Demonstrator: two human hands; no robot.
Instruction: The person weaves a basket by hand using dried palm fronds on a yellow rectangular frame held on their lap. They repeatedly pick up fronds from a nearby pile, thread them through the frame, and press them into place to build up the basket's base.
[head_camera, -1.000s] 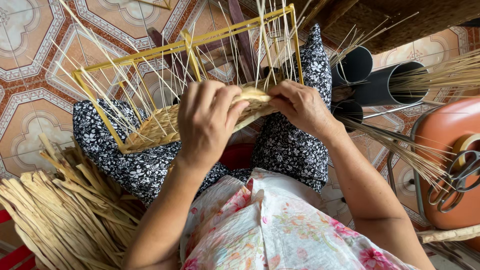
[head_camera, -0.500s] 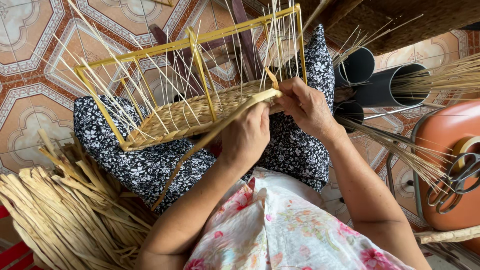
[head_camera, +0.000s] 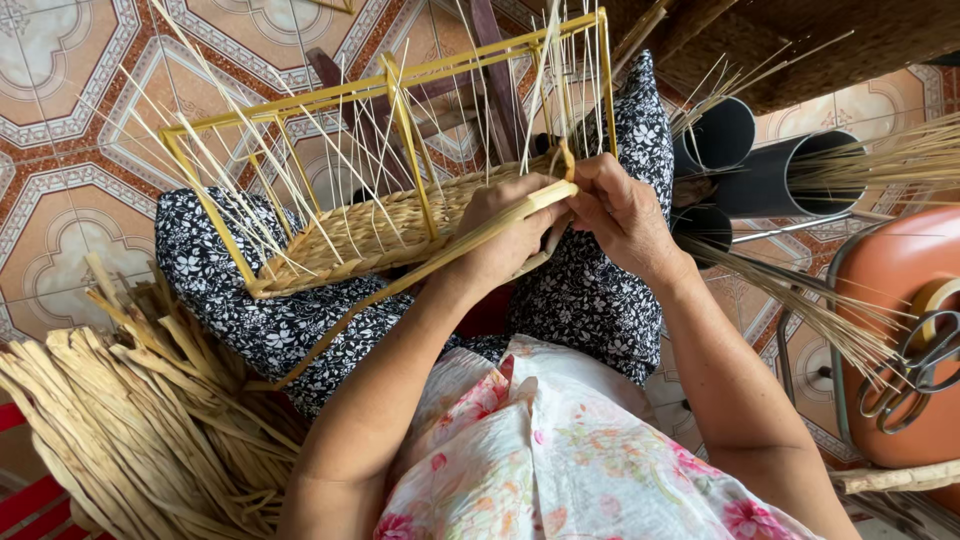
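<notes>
Head view: flat straw strand (head_camera: 420, 275) is gripped by left hand (head_camera: 510, 235) and pinched by right hand (head_camera: 620, 210) beside woven basket (head_camera: 370, 235) on yellow frame (head_camera: 400, 100).

Left hand (head_camera: 510, 235) moved: a second ago it lay flat over the weave's near middle edge, covering it; then it slid toward the frame's (head_camera: 400, 120) right near corner, and now sits closed right at that corner, touching the right hand (head_camera: 625, 215). The woven base (head_camera: 370, 235) is now uncovered. A flat strand (head_camera: 420, 275), unseen at first, now runs taut from the left hand's grip diagonally down, away from the frame. Right hand shifted slightly, fingers pinching at the corner.
</notes>
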